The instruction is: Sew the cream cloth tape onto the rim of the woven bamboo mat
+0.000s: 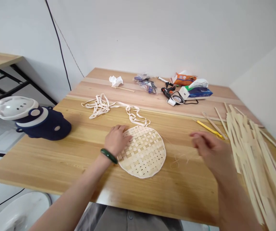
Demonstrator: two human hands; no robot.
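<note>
A round woven mat of pale bamboo strips, edged in white tape, lies on the wooden table. My left hand, with a green bangle at the wrist, grips the mat's upper left edge, thumb on top. From the mat's upper right edge a fine thread runs toward the right, and some of it lies in loose loops. My right hand is raised right of the mat, fingers pinched together; what is between them is too small to make out. White tape trails from the mat's top edge into a tangled heap.
Flat bamboo strips cover the table's right side, beside a yellow craft knife. Behind are a glue gun, tissue packs, a plastic bag and crumpled tissue. A navy bottle stands at left.
</note>
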